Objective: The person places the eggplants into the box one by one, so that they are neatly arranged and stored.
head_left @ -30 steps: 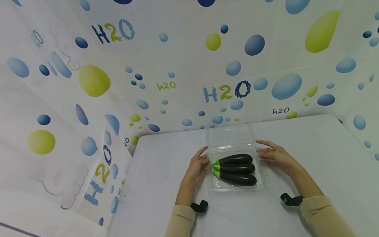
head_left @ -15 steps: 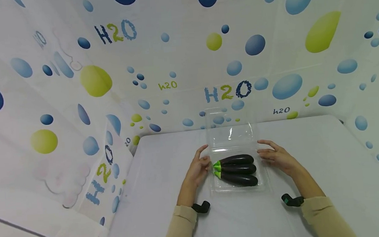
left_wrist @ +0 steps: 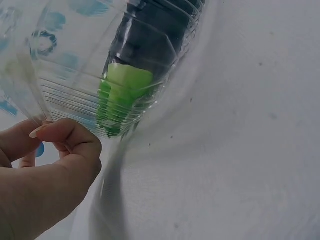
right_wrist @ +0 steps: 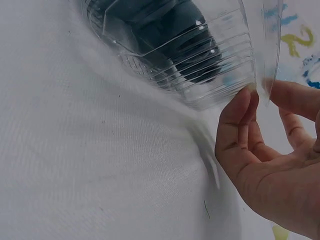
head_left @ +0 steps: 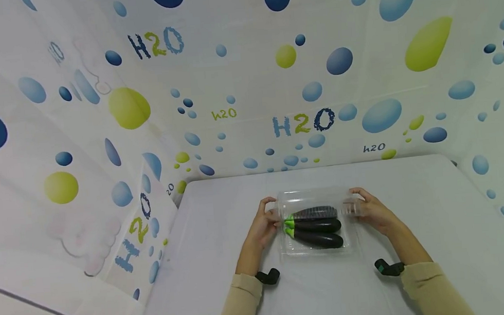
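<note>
A clear plastic clamshell container (head_left: 317,252) lies on the table, with three dark eggplants (head_left: 317,242) side by side in it, green caps to the left. Its lid (head_left: 300,198) is folded partway over the farthest eggplant. My left hand (head_left: 261,229) pinches the container's left edge between thumb and fingers, near one green cap (left_wrist: 125,82) in the left wrist view. At the opposite side, my right hand (head_left: 373,213) pinches the rim with the thumb, its index finger against the lid. Ribbed side walls show clearly in the right wrist view.
A white cloth (head_left: 213,228) covers the table. Behind it hangs a patterned curtain (head_left: 246,70) with blue and green spots, and more of it runs along the left side. Each wrist wears a small black camera, such as the right one (head_left: 388,267).
The lid was lying back, then rose upright, and now leans forward over the eggplants. Both hands stay at the container's sides, their fingers drawn in closer on its edges.
</note>
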